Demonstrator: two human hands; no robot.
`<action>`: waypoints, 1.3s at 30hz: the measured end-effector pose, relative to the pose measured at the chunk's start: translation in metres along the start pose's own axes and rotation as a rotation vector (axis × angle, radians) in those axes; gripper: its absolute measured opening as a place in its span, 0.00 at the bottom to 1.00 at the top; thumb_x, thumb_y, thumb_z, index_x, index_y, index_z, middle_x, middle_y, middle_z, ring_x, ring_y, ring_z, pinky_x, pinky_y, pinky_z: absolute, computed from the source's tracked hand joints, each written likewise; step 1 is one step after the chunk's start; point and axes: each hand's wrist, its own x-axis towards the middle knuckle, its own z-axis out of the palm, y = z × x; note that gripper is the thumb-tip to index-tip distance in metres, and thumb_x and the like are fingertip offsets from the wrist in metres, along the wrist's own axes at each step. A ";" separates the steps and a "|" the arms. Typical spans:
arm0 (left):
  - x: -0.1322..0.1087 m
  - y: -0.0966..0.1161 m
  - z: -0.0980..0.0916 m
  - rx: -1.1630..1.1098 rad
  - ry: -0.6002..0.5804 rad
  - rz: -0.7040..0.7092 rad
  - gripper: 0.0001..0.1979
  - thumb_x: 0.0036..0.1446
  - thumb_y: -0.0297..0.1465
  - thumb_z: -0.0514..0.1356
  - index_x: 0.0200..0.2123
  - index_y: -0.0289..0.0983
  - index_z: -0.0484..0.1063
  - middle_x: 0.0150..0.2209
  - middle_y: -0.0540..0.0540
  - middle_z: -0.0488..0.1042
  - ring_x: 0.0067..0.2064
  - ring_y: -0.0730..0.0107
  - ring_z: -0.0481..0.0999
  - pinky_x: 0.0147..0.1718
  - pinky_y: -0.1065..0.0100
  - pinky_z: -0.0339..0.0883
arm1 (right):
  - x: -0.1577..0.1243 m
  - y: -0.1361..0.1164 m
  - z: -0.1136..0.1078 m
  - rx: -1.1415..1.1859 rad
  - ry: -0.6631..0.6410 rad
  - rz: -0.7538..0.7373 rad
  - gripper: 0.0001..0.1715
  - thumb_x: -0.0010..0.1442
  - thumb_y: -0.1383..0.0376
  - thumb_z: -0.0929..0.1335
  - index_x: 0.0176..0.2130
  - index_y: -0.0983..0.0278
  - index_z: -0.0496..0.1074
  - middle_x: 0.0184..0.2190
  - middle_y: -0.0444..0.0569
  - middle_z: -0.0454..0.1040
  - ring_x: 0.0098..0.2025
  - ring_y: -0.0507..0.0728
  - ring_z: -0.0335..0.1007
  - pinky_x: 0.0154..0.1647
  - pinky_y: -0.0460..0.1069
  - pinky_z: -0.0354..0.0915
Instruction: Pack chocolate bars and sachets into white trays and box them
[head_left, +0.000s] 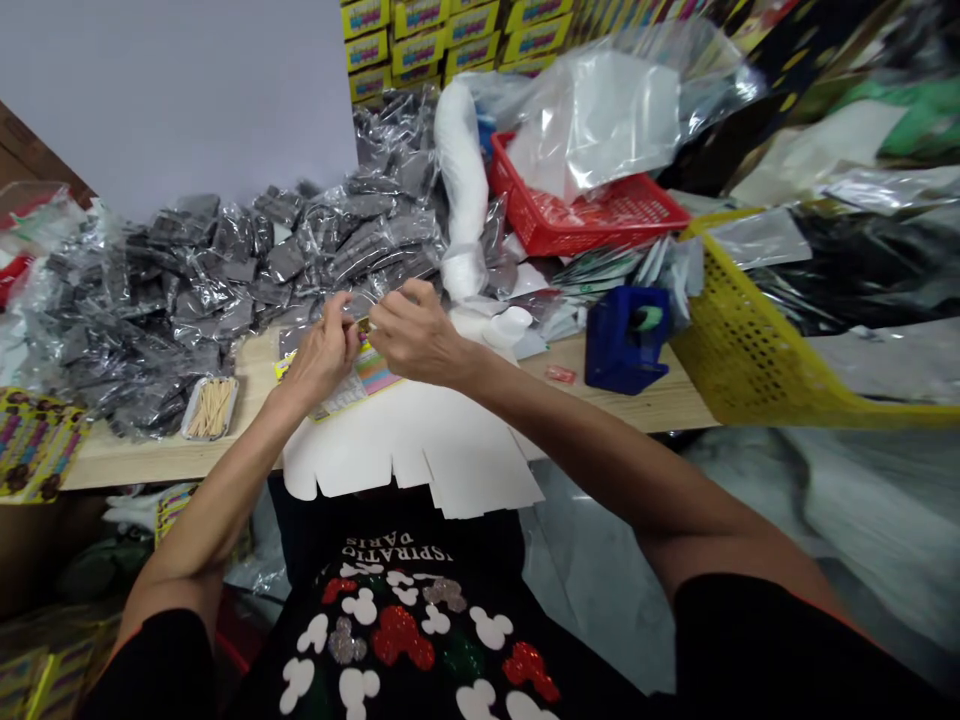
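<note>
Over the front of the wooden bench, my left hand (327,347) and my right hand (415,333) are close together with curled fingers. Between and beneath them is a yellow printed card (375,370) with coloured stripes, in or under clear plastic. What the fingertips pinch is too small to make out. White paper sheets (420,435) with cut edges lie under the card and overhang the bench edge. Grey packets in clear wrap (285,255) are heaped just behind my hands.
A tray of wooden sticks (211,408) sits left. To the right are a blue tape dispenser (627,340), a red basket (592,225) and a yellow crate (772,350). A white plastic-wrapped roll (460,180) stands behind. Yellow boxes (457,35) are stacked at the back.
</note>
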 end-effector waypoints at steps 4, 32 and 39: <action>-0.002 0.004 0.002 -0.043 -0.012 -0.050 0.25 0.71 0.31 0.53 0.68 0.32 0.58 0.45 0.38 0.81 0.43 0.58 0.83 0.47 0.59 0.76 | -0.006 -0.003 0.005 -0.026 -0.012 0.058 0.27 0.74 0.71 0.53 0.35 0.61 0.76 0.38 0.57 0.72 0.44 0.64 0.62 0.57 0.65 0.58; -0.001 0.005 -0.002 -0.050 -0.021 -0.121 0.23 0.71 0.33 0.57 0.66 0.36 0.60 0.49 0.38 0.83 0.44 0.58 0.85 0.46 0.59 0.76 | -0.035 0.011 0.034 -0.021 0.126 -0.048 0.25 0.70 0.77 0.57 0.56 0.67 0.75 0.54 0.60 0.76 0.56 0.66 0.69 0.62 0.63 0.65; 0.000 0.001 -0.001 -0.112 0.005 -0.102 0.22 0.70 0.33 0.58 0.64 0.38 0.61 0.48 0.41 0.82 0.44 0.62 0.84 0.46 0.62 0.76 | -0.058 0.002 0.031 -0.108 0.198 -0.037 0.31 0.71 0.77 0.57 0.67 0.67 0.69 0.62 0.61 0.76 0.69 0.65 0.64 0.72 0.68 0.54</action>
